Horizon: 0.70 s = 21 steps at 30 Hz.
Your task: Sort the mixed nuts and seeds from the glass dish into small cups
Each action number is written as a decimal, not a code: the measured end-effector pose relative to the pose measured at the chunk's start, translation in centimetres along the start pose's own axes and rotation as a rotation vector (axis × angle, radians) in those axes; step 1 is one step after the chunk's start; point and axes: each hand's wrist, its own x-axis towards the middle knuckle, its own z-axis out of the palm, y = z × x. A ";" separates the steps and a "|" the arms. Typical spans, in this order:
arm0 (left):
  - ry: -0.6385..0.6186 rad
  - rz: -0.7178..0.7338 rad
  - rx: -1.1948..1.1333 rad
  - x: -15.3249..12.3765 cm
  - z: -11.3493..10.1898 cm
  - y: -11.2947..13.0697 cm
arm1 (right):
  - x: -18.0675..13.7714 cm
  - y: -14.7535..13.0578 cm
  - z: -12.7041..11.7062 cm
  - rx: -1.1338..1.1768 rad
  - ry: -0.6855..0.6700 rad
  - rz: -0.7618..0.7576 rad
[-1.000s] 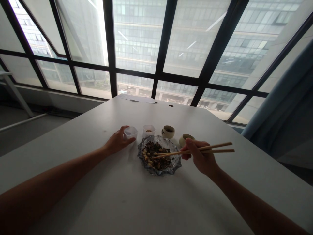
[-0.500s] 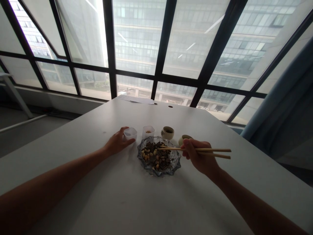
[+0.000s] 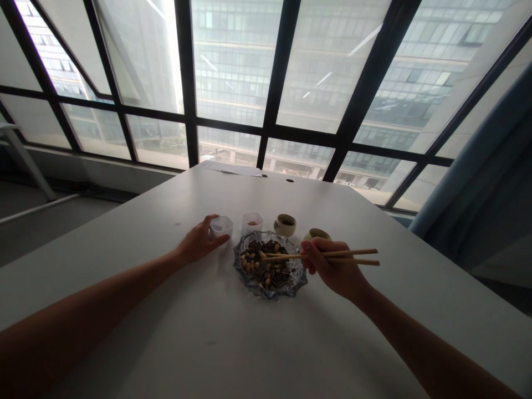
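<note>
My right hand (image 3: 332, 266) is closed around a pair of wooden chopsticks (image 3: 353, 256), whose tips reach into the mixed seeds and nuts (image 3: 270, 271). These lie in a scalloped clear glass bowl (image 3: 299, 280). With thumb and fingers on either side, my left hand (image 3: 199, 239) grips a small translucent plastic cup (image 3: 222, 226) that stands on the table. Beside it is a second translucent cup (image 3: 252, 220) with a few small brown bits inside. Whether the chopstick tips pinch anything is too small to tell.
Behind the glass bowl stands a small ceramic cup (image 3: 285, 226) with dark marks. Another ceramic cup (image 3: 318, 234) is partly covered by my right hand. Sheets of paper (image 3: 233, 168) lie at the far end of the white table (image 3: 174, 327), by the windows. A blue curtain (image 3: 477, 160) hangs at right.
My right hand has moved left, bringing the chopstick tips left and slightly lower among the seeds and nuts. My left hand stays on its cup.
</note>
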 end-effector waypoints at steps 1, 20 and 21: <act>0.001 -0.001 0.000 0.0 0.0 0.0 | 0.0 0.1 0.0 0.005 0.007 0.001; 0.006 0.032 -0.018 0.1 0.1 -0.3 | 0.3 6.9 2.4 0.869 0.246 0.568; 0.003 0.034 -0.019 0.0 0.0 -0.2 | 0.2 6.8 2.5 0.891 0.223 0.585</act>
